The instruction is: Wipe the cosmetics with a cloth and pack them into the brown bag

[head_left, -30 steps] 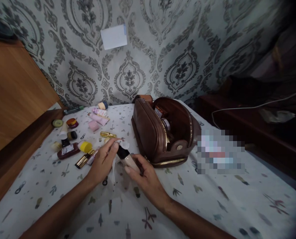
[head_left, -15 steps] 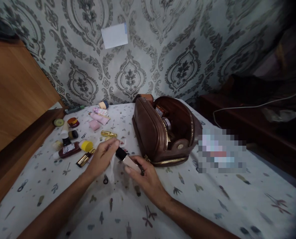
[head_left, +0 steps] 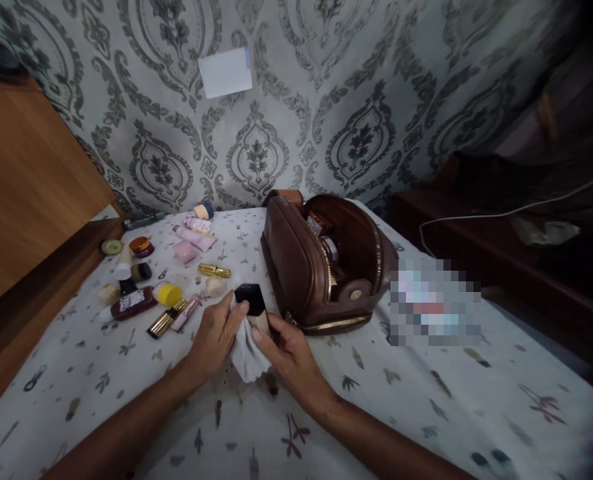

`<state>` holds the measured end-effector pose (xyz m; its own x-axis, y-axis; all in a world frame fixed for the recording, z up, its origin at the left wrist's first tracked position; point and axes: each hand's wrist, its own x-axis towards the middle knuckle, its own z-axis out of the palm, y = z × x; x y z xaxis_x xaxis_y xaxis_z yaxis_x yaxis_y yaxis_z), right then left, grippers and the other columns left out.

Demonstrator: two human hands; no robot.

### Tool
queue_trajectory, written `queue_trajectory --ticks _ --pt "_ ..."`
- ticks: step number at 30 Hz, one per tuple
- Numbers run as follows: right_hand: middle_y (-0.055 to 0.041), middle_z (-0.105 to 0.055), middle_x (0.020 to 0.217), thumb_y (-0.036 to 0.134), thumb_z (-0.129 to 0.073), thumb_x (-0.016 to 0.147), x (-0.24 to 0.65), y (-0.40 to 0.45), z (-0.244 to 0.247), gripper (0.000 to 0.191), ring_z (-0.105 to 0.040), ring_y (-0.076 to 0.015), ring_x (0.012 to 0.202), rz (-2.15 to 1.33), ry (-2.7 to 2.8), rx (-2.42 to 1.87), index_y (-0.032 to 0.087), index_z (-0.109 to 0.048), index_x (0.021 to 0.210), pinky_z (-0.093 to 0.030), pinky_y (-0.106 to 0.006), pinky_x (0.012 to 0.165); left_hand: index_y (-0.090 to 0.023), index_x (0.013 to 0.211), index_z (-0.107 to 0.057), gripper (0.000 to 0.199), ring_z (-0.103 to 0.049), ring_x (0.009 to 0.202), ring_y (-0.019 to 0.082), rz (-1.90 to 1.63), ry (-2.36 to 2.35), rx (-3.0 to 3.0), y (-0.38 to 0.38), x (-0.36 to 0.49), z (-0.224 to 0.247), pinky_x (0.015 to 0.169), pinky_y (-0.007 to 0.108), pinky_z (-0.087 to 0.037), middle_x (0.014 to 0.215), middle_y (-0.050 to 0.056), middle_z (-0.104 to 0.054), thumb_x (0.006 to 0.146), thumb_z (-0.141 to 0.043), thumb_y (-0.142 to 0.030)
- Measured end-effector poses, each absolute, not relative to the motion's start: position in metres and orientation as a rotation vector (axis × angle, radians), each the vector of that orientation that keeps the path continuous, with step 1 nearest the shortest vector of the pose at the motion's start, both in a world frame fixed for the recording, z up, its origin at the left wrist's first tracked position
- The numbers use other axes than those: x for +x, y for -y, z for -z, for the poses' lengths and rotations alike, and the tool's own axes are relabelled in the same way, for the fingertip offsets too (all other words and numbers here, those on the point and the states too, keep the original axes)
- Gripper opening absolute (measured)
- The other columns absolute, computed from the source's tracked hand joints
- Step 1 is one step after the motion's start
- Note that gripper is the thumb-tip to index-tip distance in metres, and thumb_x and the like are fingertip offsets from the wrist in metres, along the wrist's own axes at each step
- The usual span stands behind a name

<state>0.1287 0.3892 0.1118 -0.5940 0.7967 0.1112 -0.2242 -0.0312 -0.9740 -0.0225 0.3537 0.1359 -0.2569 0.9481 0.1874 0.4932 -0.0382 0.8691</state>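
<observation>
A foundation bottle (head_left: 251, 298) with a black cap and beige body stands nearly upright between my hands. My right hand (head_left: 296, 360) is closed around its lower part from the right. In my left hand (head_left: 214, 339) is a white cloth (head_left: 249, 360), pressed to the bottle's left side with the thumb near the cap. The cloth hangs below the fingers and hides part of the bottle. Just behind them stands the brown cosmetic bag (head_left: 296, 267), unzipped, with several items inside. Left of my left hand lie a pink tube (head_left: 186, 313) and a gold-and-black lipstick (head_left: 166, 320).
More cosmetics lie to the left: a dark red bottle (head_left: 134, 303), a yellow-capped container (head_left: 168, 294), a gold tube (head_left: 214, 270) and a pink tube (head_left: 195, 238). A blurred-out item (head_left: 434, 303) lies right of the bag. A wooden panel (head_left: 36, 173) bounds the left side.
The foundation bottle has turned from a slant to nearly upright. My left hand has brought the white cloth against it. The view has shifted slightly.
</observation>
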Motion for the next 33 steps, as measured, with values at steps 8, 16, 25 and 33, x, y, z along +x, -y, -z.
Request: queue_trajectory --ticks 8,16,25,33 --pt "-0.0023 -0.063 0.091 0.054 -0.062 0.087 0.127 -0.389 -0.113 0.035 -0.057 -0.0191 0.089 -1.645 1.377 -0.698 0.022 -0.071 0.098 -0.047 -0.032 0.087 -0.019 0.105 -0.065 0.043 -0.063 0.103 0.028 -1.204 -1.687 1.423 -0.354 -0.017 -0.127 0.094 0.039 -0.049 0.106 0.011 -0.071 0.09 -0.049 -0.056" --pt "-0.0012 -0.062 0.084 0.055 -0.057 0.089 0.132 -0.392 -0.121 0.038 -0.057 -0.0176 0.083 -1.676 1.447 -0.636 0.019 -0.068 0.095 -0.047 -0.029 0.081 -0.019 0.11 -0.068 0.049 -0.066 0.096 0.025 -1.332 -1.555 1.229 -0.358 -0.022 -0.141 0.09 0.035 -0.051 0.103 0.006 -0.074 0.089 -0.054 -0.061" --pt "-0.0009 -0.052 0.077 0.054 -0.051 0.092 0.135 -0.388 -0.12 0.039 -0.048 -0.0157 0.074 -1.562 1.75 -0.671 0.017 -0.063 0.088 -0.042 -0.025 0.065 -0.016 0.106 -0.067 0.049 -0.066 0.101 0.026 -1.39 -1.49 1.122 -0.358 -0.03 -0.147 0.082 0.032 -0.052 0.092 0.005 -0.074 0.082 -0.067 -0.059" --pt "-0.0002 -0.055 0.076 0.05 -0.052 0.093 0.133 -0.386 -0.12 0.037 -0.048 -0.0145 0.071 -1.594 1.726 -0.608 0.017 -0.065 0.085 -0.04 -0.025 0.064 -0.017 0.106 -0.066 0.049 -0.072 0.088 0.024 -1.404 -1.46 1.024 -0.357 -0.031 -0.149 0.077 0.031 -0.056 0.093 0.005 -0.077 0.082 -0.065 -0.061"
